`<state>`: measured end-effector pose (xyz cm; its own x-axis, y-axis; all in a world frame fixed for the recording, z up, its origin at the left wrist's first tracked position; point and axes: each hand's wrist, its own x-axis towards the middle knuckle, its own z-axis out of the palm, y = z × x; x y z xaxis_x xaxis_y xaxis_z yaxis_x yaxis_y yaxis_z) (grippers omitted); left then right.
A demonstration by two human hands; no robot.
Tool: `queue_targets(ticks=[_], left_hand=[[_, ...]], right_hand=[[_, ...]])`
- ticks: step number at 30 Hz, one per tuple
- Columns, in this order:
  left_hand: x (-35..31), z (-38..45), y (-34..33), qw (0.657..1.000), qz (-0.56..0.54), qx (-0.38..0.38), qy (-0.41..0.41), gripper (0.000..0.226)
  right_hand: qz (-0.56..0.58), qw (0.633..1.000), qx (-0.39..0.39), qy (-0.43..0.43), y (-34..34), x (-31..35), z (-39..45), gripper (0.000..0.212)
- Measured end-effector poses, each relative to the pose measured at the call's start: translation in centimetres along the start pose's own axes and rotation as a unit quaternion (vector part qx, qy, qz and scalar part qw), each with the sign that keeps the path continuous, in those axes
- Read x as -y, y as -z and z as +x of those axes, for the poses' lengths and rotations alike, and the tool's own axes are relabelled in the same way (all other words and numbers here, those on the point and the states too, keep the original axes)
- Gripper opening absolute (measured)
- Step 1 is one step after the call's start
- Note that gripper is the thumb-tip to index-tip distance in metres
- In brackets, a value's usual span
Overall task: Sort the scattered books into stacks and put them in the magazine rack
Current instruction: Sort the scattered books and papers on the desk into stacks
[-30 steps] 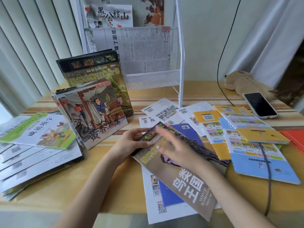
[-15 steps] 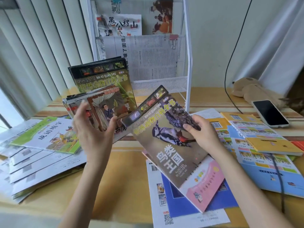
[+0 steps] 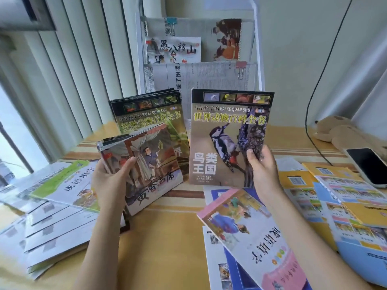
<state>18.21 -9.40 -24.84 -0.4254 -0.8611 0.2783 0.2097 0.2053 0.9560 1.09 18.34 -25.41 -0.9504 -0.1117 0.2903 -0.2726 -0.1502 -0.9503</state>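
My right hand [image 3: 261, 170] pinches the lower right edge of a woodpecker book [image 3: 226, 141] and holds it upright above the table. My left hand [image 3: 111, 183] grips a leaning stack of picture books [image 3: 150, 166], thumb on the front cover. Behind that stack stands a stack of animal encyclopedias [image 3: 150, 114] with the same black-topped cover as the woodpecker book. The white magazine rack [image 3: 258, 59] stands at the back with papers in it. A pink-edged book [image 3: 251, 233] lies below my right hand.
A green-covered book [image 3: 69, 185] tops fanned white booklets [image 3: 52, 233] on the left. Yellow and blue workbooks [image 3: 335, 197] lie on the right, beside a phone [image 3: 368, 166] and a plush toy [image 3: 339, 130]. A black cable [image 3: 310, 114] hangs down the wall. Blinds fill the left.
My right hand has lifted the woodpecker book off the pile and turned it upright. My left hand has moved left and taken hold of the leaning picture-book stack.
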Motion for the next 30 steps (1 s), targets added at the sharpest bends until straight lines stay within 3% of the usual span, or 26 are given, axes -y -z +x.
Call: queue_targets(ticks=[2,5,6,9,11,12,14,15,18,20,23,26,28,30], left_hand=[[-0.6,0.4,0.9,0.995,-0.087,0.053,0.011,0.015],[-0.8,0.8,2.2,0.969,-0.158,0.187,0.002,0.021],[-0.9,0.7,2.4,0.957,-0.185,0.223,-0.002,0.014],[-0.5,0.5,2.3,0.929,-0.202,0.311,0.007,0.052],[-0.3,0.3,1.7,0.931,-0.181,0.316,0.019,0.058],[-0.4,0.2,1.3,0.936,-0.168,0.309,0.024,0.059],[-0.3,0.0,0.5,0.957,-0.128,0.261,0.023,0.061],[-0.2,0.1,0.1,0.966,-0.112,0.229,0.030,0.062],[-0.2,0.2,-0.5,0.985,-0.076,0.150,0.030,0.043],[-0.2,0.0,-0.9,0.993,-0.048,0.103,-0.001,0.025],[-0.8,-0.8,-1.5,0.998,-0.002,0.019,-0.062,0.023],[-0.8,-1.2,-1.9,0.992,0.028,-0.035,-0.122,0.028],[-0.1,-1.1,-2.0,0.988,0.075,-0.052,-0.125,0.040],[1.0,-0.8,-1.9,0.982,0.132,-0.061,-0.119,0.056]], right_hand=[[0.005,1.000,-0.006,-0.006,-1.8,1.2,1.0,0.073],[0.004,0.999,0.043,0.022,-4.8,1.2,2.6,0.013],[0.004,0.997,0.069,0.021,-5.9,1.1,2.9,0.010],[-0.018,0.987,0.157,0.012,-10.1,0.2,3.1,0.014],[-0.054,0.980,0.190,0.009,-12.7,-1.0,2.8,0.015],[-0.061,0.979,0.194,-0.006,-13.7,-1.8,2.7,0.026],[-0.040,0.979,0.187,-0.076,-14.8,-2.5,2.3,0.046],[-0.035,0.983,0.160,-0.077,-14.9,-2.5,2.4,0.045],[-0.122,0.991,0.062,-0.003,-12.2,-0.1,2.8,0.034],[-0.207,0.976,0.069,-0.006,-8.2,1.5,2.8,0.035],[-0.376,0.898,0.213,-0.082,-1.6,2.8,0.1,0.034],[-0.498,0.770,0.363,-0.166,2.0,2.8,-5.5,0.092],[-0.592,0.694,0.384,-0.140,2.8,2.2,-8.4,0.110],[-0.624,0.687,0.358,-0.103,2.7,2.1,-9.7,0.110]])
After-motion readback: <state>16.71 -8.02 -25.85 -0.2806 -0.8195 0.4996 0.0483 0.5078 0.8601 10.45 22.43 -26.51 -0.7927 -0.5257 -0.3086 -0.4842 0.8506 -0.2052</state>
